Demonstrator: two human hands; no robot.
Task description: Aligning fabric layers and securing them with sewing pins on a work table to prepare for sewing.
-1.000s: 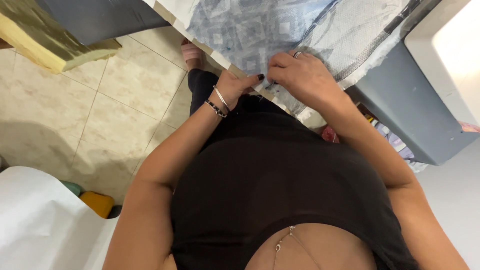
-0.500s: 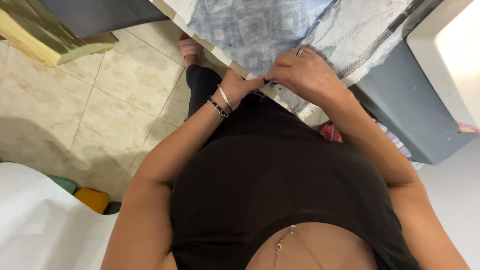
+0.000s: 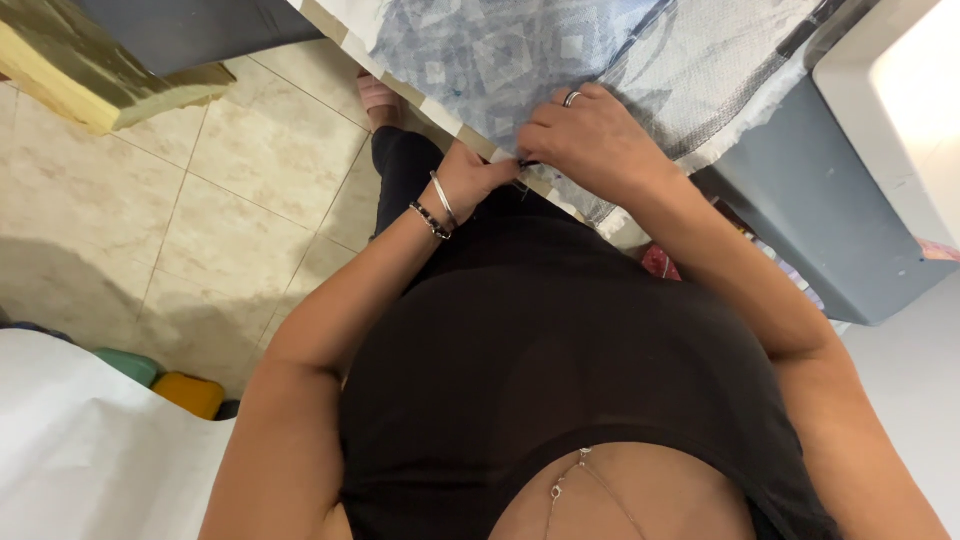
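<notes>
- Head view: the left hand point(image 3: 478, 178), wearing bracelets, is pinching the near edge of the blue patterned fabric point(image 3: 500, 50), which is lying over the table edge point(image 3: 470, 135) in the upper middle of the frame.
- The right hand point(image 3: 590, 140), wearing a ring, is clenching the same hem just beside it, fingertips meeting.
- The step in hand looks like working that hem between both hands; the next move likely calls for a steady two-handed grip.
- A tiled floor point(image 3: 200, 220) is showing at the left.

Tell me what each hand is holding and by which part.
Both hands grip the blue patterned fabric at its near edge by the table rim: the left hand pinches the edge, the right hand presses and grips it beside it.
</notes>
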